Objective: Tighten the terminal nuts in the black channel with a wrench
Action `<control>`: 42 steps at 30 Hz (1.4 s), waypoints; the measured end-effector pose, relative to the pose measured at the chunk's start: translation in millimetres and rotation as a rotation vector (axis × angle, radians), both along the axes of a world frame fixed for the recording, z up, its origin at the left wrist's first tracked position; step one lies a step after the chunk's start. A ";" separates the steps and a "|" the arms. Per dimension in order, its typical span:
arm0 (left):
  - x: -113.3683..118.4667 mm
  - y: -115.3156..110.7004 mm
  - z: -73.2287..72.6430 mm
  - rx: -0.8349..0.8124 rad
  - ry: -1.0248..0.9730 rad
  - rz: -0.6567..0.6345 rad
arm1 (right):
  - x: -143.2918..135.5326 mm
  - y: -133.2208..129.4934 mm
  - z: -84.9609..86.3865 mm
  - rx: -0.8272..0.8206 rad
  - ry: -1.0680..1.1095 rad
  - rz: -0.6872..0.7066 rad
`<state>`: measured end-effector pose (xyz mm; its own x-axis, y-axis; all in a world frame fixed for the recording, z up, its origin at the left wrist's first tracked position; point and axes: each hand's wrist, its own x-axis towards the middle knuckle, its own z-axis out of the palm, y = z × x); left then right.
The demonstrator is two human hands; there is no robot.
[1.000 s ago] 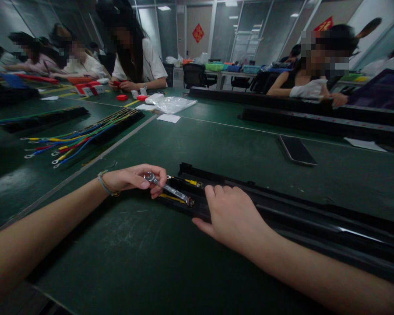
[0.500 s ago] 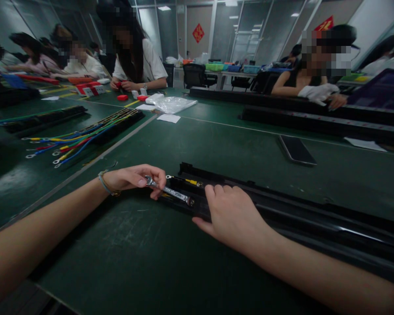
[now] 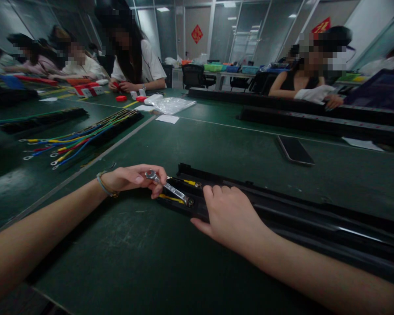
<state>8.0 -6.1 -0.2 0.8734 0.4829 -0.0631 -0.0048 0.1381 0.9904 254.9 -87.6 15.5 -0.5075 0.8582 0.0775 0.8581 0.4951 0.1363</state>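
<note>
My left hand (image 3: 144, 179) has its fingers closed on the free end of a shiny combination wrench (image 3: 174, 191). The other end of the wrench sits over a bolt (image 3: 190, 202) inside a long black plastic rail (image 3: 282, 214). A yellow cable (image 3: 172, 199) runs to that bolt, partly under the wrench. Farther back in the rail, a second yellow-sleeved cable (image 3: 188, 182) ends at another bolt (image 3: 198, 185). My right hand (image 3: 231, 210) wraps over the rail just right of both bolts, thumb on the near side; its fingertips are hidden.
Cables with ring terminals (image 3: 82, 138) lie at the left on the green table (image 3: 124, 245). A dark phone (image 3: 295, 150) rests beyond the rail. Farther back are a clear plastic bag (image 3: 172, 105) and more black rails (image 3: 315, 118). Several people sit around the table.
The wrench has turned a little about the bolt, its held end swinging away from me, and more of the near yellow cable shows. My right hand stays on the rail.
</note>
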 end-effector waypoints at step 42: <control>-0.2 1.2 4.5 0.132 0.070 -0.081 | 0.0 -0.3 -0.2 0.004 -0.013 0.004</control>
<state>7.8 -4.9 4.3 0.9053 0.4195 -0.0662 0.0710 0.0043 0.9975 254.9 -87.9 15.3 -0.5117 0.8560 0.0741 0.8543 0.4978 0.1494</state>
